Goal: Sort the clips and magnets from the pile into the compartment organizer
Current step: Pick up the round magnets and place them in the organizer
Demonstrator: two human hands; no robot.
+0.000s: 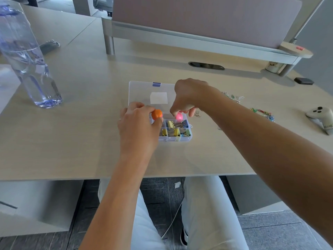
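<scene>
A clear compartment organizer (187, 138) sits mid-table with its lid (142, 91) folded open away from me. Yellow, green and blue binder clips (173, 131) fill its near compartments. My left hand (138, 125) pinches an orange round magnet (157, 114) over the organizer's left side. My right hand (189, 96) hovers over the far right compartments, fingers curled down onto a pink round magnet (179, 116). Loose coloured paper clips (263, 113) and more paper clips (234, 97) lie scattered to the right of the box.
A tall clear water bottle (27, 60) stands at the left. A white controller (320, 116) lies at the right edge, a black block (303, 81) behind it. A desk divider (198, 33) and a cable slot (206, 65) run along the back.
</scene>
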